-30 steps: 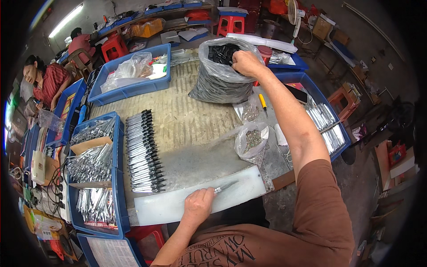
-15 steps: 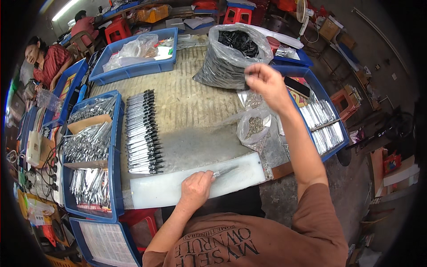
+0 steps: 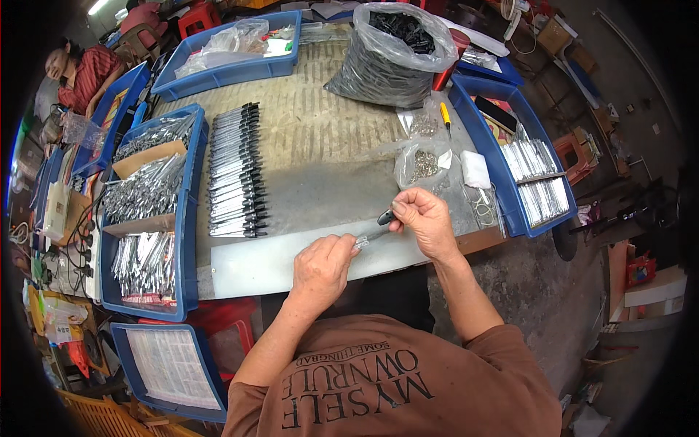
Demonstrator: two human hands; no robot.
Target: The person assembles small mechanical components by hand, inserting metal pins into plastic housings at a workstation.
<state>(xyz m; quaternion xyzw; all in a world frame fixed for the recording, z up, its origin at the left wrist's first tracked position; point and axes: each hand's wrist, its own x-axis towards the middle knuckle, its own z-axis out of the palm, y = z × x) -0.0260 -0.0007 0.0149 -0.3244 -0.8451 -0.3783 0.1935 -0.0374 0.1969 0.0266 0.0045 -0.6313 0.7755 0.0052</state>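
Observation:
My left hand [image 3: 320, 269] is closed around a slim silver metal piece [image 3: 361, 242] above the white board [image 3: 251, 264], most of it hidden in the fist. Between thumb and fingers my right hand [image 3: 424, 218] pinches a small black plastic part [image 3: 386, 217], just off the silver piece's exposed end. A row of silver pieces with black ends [image 3: 237, 175] lies on the table to the left. Many similar black parts [image 3: 404, 30] fill a clear plastic bag [image 3: 375, 76] at the back.
A blue bin [image 3: 191, 269] of silver pieces flanks the row; another blue bin [image 3: 510, 211] stands right. Beyond the board are a bag of small metal bits [image 3: 422, 166], a yellow-handled screwdriver [image 3: 445, 115] and a white block [image 3: 475, 170]. A co-worker [image 3: 87, 76] sits far left.
My right hand has come back from beside the bag of black parts toward my left hand, now with a black part in its fingers. The view has shifted; my left hand keeps its hold.

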